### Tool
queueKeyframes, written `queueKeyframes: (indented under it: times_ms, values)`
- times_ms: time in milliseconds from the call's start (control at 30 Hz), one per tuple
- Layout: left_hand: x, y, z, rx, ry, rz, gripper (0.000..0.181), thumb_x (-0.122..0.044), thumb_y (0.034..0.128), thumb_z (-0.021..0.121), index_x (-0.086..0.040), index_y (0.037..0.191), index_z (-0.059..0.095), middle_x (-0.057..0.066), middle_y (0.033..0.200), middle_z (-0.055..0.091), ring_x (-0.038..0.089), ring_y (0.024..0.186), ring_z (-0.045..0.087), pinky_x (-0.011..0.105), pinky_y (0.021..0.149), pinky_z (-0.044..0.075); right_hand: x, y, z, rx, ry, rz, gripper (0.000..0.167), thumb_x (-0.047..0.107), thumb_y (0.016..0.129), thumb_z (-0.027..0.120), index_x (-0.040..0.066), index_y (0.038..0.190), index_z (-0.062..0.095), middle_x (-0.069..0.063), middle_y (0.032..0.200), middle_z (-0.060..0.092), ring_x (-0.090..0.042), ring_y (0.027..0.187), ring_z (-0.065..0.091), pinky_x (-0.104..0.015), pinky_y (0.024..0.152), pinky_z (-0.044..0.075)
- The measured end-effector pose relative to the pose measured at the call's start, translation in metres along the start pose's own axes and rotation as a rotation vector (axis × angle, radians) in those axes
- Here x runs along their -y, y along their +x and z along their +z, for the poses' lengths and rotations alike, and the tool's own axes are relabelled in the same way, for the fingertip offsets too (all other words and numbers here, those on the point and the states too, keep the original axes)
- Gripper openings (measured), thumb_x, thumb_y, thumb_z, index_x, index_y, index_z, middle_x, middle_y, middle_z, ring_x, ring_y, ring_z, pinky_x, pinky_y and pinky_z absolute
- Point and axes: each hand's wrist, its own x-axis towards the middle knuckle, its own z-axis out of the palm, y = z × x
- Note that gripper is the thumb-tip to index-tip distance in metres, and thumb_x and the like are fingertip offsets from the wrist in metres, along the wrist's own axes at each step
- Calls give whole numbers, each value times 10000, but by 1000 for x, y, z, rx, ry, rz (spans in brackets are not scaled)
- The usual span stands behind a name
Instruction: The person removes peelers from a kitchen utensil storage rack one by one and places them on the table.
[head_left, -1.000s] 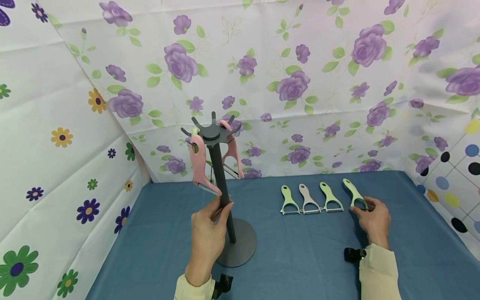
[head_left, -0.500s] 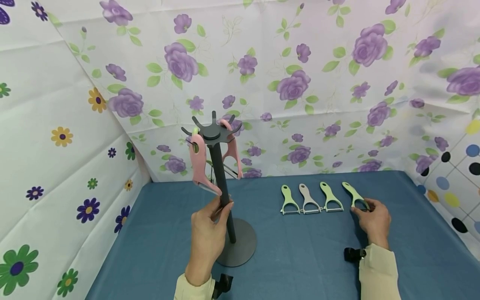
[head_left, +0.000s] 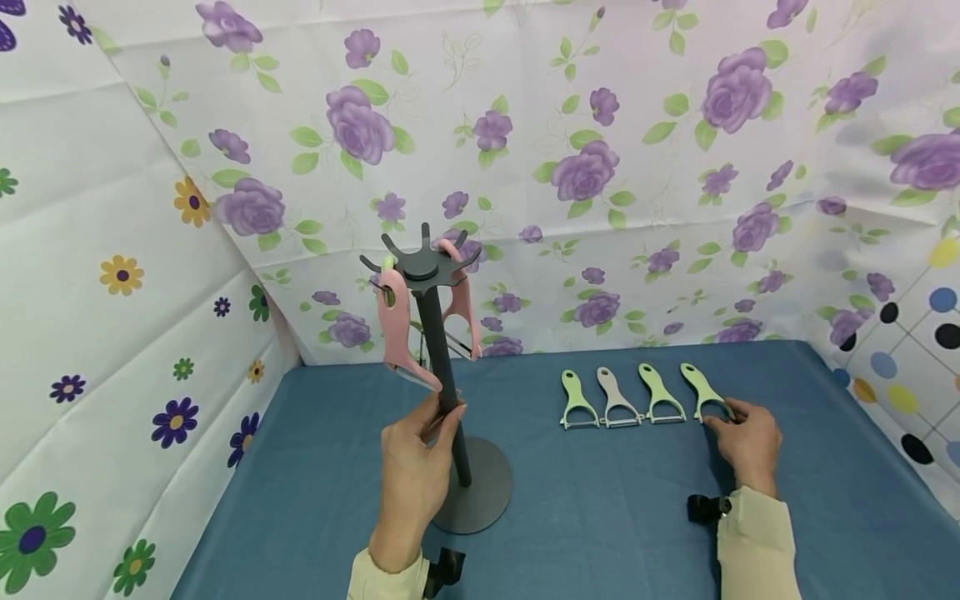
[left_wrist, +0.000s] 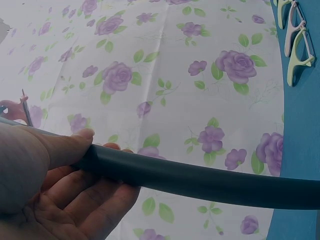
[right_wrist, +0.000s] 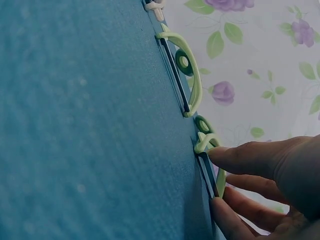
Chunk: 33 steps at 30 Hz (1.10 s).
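My left hand (head_left: 417,475) grips the dark pole (head_left: 441,350) of a round-based stand, thumb on one side and fingers behind; the pole (left_wrist: 200,175) crosses the left wrist view. Two pink peelers (head_left: 397,325) and a mostly hidden green one hang from the stand's hooks. At the right end of a row on the cloth, my right hand (head_left: 750,442) pinches the head of a green peeler (head_left: 699,385). The right wrist view has my thumb and fingers (right_wrist: 240,155) at either side of this peeler's head (right_wrist: 221,182), which lies low against the cloth.
Left of the held peeler lie a green peeler (head_left: 656,385), a pale pink one (head_left: 611,387) and another green one (head_left: 573,390). The stand's round base (head_left: 491,487) rests on the blue cloth (head_left: 600,517). Flowered sheets (head_left: 517,108) rise behind and at the sides.
The rightmost green peeler has shifted slightly left at its handle and head, in my right hand's fingers. My left hand keeps its hold on the pole.
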Motion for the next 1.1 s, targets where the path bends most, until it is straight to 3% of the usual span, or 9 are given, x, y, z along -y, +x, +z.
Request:
queueKeyframes:
  times_ms: [467, 1100]
  values:
    - [1, 0, 0, -1, 8, 9, 186, -140, 985, 687, -138, 1153, 768, 47, 1081, 789, 152, 999, 767, 339, 886, 628, 6, -2, 5, 64, -34, -36, 551, 108, 979, 672, -59, 1471, 488, -356, 1449, 489, -510, 1307, 488, -644, 1050, 467]
    - [1, 0, 1, 1, 6, -1, 185, -133, 986, 686, -133, 1153, 766, 57, 1088, 786, 163, 1005, 767, 338, 884, 628, 4, -2, 5, 42, -18, -75, 518, 128, 985, 649, -81, 1440, 517, -350, 1387, 528, -492, 1248, 509, -651, 1039, 454]
